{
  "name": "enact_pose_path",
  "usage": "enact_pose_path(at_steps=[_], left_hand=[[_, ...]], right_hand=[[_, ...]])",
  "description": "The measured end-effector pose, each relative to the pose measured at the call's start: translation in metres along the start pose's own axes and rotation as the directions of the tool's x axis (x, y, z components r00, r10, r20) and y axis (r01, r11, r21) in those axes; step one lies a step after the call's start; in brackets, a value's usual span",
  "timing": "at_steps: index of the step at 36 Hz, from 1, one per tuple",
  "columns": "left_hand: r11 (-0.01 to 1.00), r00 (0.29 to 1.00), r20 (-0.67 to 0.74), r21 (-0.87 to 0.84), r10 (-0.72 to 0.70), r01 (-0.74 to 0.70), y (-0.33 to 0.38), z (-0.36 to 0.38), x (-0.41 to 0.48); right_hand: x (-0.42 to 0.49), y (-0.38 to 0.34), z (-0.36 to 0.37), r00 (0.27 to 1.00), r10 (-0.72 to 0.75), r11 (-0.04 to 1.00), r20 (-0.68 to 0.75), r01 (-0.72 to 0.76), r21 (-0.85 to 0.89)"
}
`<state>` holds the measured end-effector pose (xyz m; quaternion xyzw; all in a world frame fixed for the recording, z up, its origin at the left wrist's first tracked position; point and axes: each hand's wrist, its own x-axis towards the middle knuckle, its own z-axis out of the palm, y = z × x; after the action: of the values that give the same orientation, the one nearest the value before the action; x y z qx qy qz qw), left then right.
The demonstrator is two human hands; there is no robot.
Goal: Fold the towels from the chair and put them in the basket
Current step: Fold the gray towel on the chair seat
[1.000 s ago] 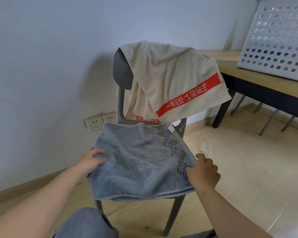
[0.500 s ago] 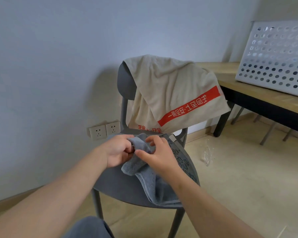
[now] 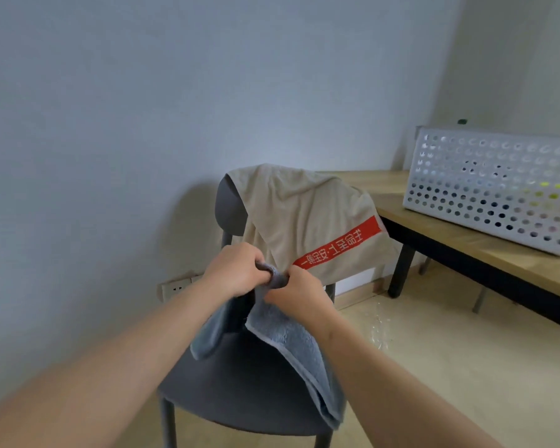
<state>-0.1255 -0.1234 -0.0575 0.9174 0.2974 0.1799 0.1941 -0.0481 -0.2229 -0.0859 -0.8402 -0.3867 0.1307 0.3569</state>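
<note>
- While both hands are up over the chair [image 3: 240, 392], they hold the grey towel [image 3: 291, 344] between them.
- The left hand [image 3: 236, 270] has its grip closed round the bunched top of the grey towel, with the fingers curled in.
- The right hand [image 3: 296, 294] is just beside the left one, and its grip pinches the same top edge.
- The grey towel hangs down from the two hands. A short part drops on the left under the left arm. A longer part runs down on the right and lies over the near right side of the seat.
- The chair is dark grey and stands close to the wall.
- A beige towel [image 3: 304, 215] hangs over the chair back, just behind the hands. It has a red stripe [image 3: 337, 245] with pale letters.
- The bench [image 3: 466, 250] is on the right, with a wooden top and black legs.
- The white basket [image 3: 492, 189] with lots of round holes sits on the bench, well apart from the chair. Something yellow shows through the holes, but I cannot tell what it is.
- Wall sockets [image 3: 175, 287] sit low on the wall, left of the chair.
</note>
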Motion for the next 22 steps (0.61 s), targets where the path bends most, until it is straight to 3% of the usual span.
enact_pose_path(at_steps=[3,7,12,16,20,22], left_hand=[[0.996,0.996,-0.01,0.022,0.085,-0.085,0.016,-0.017,0.005],[0.989,0.99,-0.024,-0.058,0.136,-0.137,0.03,-0.031,0.015],[0.946,0.986,0.047,-0.292,0.159,-0.139,0.04,-0.042,0.016],[0.982,0.972,0.198,-0.164,0.127,-0.095,0.038,-0.053,0.015],[0.974,0.992,0.124,-0.225,0.019,0.009,0.041,-0.062,0.024],[0.964,0.995,0.096,-0.263,-0.01,0.035,0.043,-0.066,0.028]], right_hand=[[-0.001,-0.009,-0.024,0.989,-0.066,0.994,-0.13,0.055,-0.089],[0.005,-0.018,-0.05,0.974,-0.123,0.992,-0.191,0.113,-0.064],[0.017,-0.027,-0.076,0.971,-0.026,0.982,-0.237,0.069,0.178],[0.015,-0.033,-0.092,0.985,0.048,0.931,-0.163,0.015,0.365],[0.017,-0.033,-0.091,0.976,-0.105,0.965,-0.188,0.146,0.219],[0.02,-0.036,-0.092,0.975,-0.105,0.985,-0.195,0.128,0.112]])
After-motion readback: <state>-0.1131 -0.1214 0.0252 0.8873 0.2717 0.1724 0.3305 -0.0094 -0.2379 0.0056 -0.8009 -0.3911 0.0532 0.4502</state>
